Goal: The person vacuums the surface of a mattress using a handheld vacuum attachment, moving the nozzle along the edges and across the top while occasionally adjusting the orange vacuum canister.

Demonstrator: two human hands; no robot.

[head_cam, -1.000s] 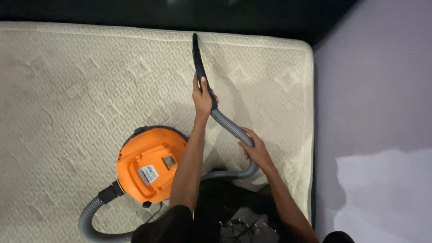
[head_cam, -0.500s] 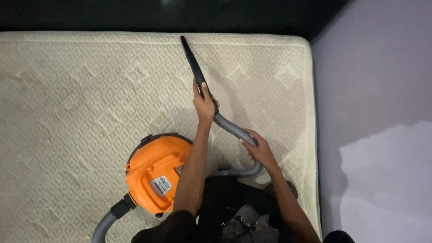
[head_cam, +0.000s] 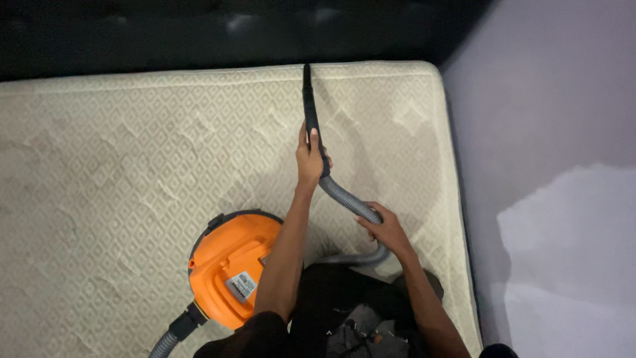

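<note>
Head view looks straight down on a person kneeling on a bare cream mattress [head_cam: 132, 172] with a quilted diamond pattern. Left hand [head_cam: 310, 158] is wrapped shut around the lower end of a black crevice nozzle [head_cam: 309, 99], fingers curled over the tube where it joins the hose; beyond that grip the nozzle runs forward, its narrow tip lying at the mattress's far edge, next to a dark headboard [head_cam: 199, 33]. Behind the grip, a grey ribbed hose [head_cam: 348, 199] curves back to the right hand [head_cam: 387, 232], which is closed around it a little further along; past this second grip the hose bends down and round toward the person's dark-clothed knees. An orange canister vacuum cleaner [head_cam: 232, 268] sits on the mattress just left of the left forearm, with another stretch of grey hose leaving a black collar at its near end. Right of the mattress lies grey floor [head_cam: 563, 199].
</note>
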